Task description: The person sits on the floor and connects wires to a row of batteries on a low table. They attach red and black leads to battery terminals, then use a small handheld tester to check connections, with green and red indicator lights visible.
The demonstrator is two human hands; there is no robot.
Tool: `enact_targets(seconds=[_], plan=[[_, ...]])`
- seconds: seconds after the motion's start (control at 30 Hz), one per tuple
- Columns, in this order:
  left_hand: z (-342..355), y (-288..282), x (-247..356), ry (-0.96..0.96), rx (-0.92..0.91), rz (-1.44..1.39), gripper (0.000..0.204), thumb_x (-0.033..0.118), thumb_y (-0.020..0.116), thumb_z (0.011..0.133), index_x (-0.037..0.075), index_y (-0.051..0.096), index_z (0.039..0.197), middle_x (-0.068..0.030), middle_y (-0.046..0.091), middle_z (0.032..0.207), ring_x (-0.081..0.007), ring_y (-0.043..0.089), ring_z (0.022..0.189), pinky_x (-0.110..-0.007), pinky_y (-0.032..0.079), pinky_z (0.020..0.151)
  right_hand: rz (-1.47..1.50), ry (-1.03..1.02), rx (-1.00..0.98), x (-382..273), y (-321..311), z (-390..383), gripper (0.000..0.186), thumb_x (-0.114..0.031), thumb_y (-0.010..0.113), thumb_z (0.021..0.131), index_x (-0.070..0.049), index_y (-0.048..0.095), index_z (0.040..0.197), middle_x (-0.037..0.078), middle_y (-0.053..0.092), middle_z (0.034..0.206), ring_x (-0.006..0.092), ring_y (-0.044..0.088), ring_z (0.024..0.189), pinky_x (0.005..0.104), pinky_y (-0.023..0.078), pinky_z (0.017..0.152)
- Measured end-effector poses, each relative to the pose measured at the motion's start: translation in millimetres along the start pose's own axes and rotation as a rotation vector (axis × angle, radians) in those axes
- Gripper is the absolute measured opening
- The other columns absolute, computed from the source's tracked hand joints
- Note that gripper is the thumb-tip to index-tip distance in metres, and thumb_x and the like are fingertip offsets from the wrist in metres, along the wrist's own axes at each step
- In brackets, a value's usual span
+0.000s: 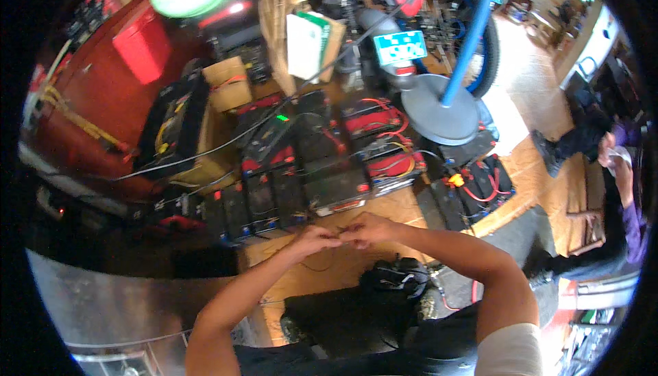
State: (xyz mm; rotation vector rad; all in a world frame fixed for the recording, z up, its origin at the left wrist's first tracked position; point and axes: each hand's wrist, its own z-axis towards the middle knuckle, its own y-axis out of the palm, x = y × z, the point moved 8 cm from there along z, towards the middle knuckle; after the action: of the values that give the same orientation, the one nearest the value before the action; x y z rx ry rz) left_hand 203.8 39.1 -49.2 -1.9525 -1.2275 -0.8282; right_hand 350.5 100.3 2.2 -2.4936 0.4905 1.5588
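Note:
My left hand [319, 239] and my right hand [364, 232] meet at the middle, fingertips pinched together on what looks like a thin dark wire [319, 267], which loops down below them; its ends are too small to make out. Just beyond my hands stand several black batteries [262, 201], some with red tops [370, 122] and red or yellow leads. More wired batteries [483, 187] with a yellow connector [455, 180] sit to the right. Below my hands, near my legs, lies a black bag-like object [394, 279].
A blue pole on a grey round base [432, 119] stands before a scooter [380, 23]. Cardboard [223, 81], a red bin [140, 43] and a long cable are at the back left. Another person [620, 191] in purple sleeves sits at the right, holding something pale.

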Motion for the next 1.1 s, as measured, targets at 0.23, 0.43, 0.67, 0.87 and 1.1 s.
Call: enact_targets(seconds=[0.23,0.43,0.67,0.87,1.1], plan=[[3.3,7.2,7.3,0.108,0.001,0.144,0.04,0.037,0.083,0.084,0.001,0.077,0.1,-0.0072,0.075,0.089,-0.0155,0.067,0.082,-0.033,0.052,0.073,0.094,0.099,0.13,32.5,-29.8,15.7,0.036,-0.034,0.073,0.095,0.002,0.071,0.094,0.01,0.071,0.079,0.0145,0.065,0.063,0.0276,0.052,0.056],[2.3,14.8,-2.5,0.225,-0.007,0.36,0.041,0.031,0.084,0.08,0.0,0.074,0.104,-0.0146,0.075,0.094,-0.0246,0.071,0.088,-0.039,0.055,0.078,-0.239,0.343,0.172,61.5,-60.8,11.2,0.022,-0.025,0.079,0.083,-0.006,0.068,0.086,0.008,0.063,0.064,0.013,0.055,0.046,0.0288,0.043,0.04],[-4.2,33.2,5.4,0.292,0.076,0.62,0.047,0.022,0.077,0.081,0.006,0.067,0.124,-0.0185,0.072,0.105,-0.0379,0.068,0.103,-0.048,0.055,0.087,-0.926,0.252,0.184,79.3,-77.5,13.5,0.069,-0.061,0.072,0.082,-0.001,0.071,0.118,0.02,0.075,0.101,0.0342,0.072,0.099,0.0421,0.057,0.088],[-7.9,30.1,18.3,0.374,0.152,0.645,0.037,0.026,0.074,0.086,0.005,0.069,0.117,-0.0196,0.073,0.101,-0.0384,0.07,0.096,-0.049,0.056,0.084,-0.873,0.213,0.219,77.2,-79.0,18.9,0.068,-0.061,0.074,0.079,-0.009,0.072,0.122,0.019,0.073,0.116,0.0379,0.07,0.107,0.0452,0.056,0.093],[-1.4,8.4,21.7,0.448,0.259,0.551,0.029,0.022,0.071,0.09,0.003,0.069,0.113,-0.0186,0.074,0.098,-0.0385,0.071,0.09,-0.049,0.056,0.079,-0.888,0.215,0.198,69.7,-73.6,23.3,0.062,-0.055,0.075,0.08,-0.008,0.072,0.121,0.021,0.073,0.116,0.0377,0.071,0.104,0.0449,0.056,0.093]])
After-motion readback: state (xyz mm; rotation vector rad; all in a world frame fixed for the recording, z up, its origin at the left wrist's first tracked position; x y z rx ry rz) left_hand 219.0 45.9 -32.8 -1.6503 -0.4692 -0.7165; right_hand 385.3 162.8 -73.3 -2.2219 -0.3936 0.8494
